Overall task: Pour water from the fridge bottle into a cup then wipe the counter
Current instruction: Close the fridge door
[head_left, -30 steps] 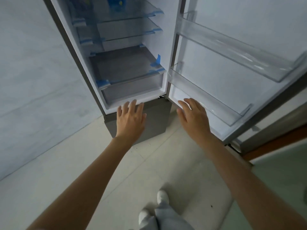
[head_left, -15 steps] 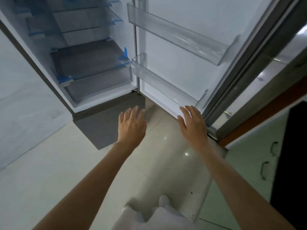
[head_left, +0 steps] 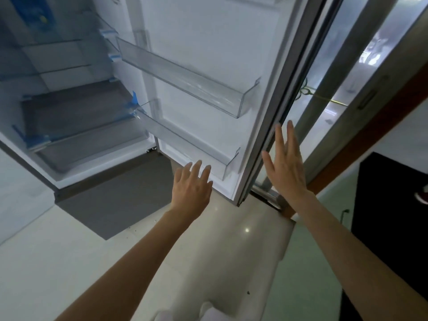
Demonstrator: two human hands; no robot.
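Fridge [head_left: 76, 126] standing open at left, glass shelves [head_left: 69, 107] edged with blue tape, lower shelves bare; something blue on an upper shelf, too blurred to name. No water bottle to be made out anywhere in view. Fridge door [head_left: 208, 66] swung wide at centre, two clear door bins [head_left: 185, 82] fixed to its inner face, both looking empty. Left hand [head_left: 192, 188] raised below the lower bin, fingers [head_left: 196, 167] spread loose, holding nothing, not clearly touching the door. Right hand [head_left: 287, 167] flat and open just beside the door's outer edge, fingers straight, gripping nothing. Glass sliding door [head_left: 347, 72] behind it. Dark cabinet [head_left: 391, 212] at far right. Pale tiled floor [head_left: 69, 262] beneath both forearms.
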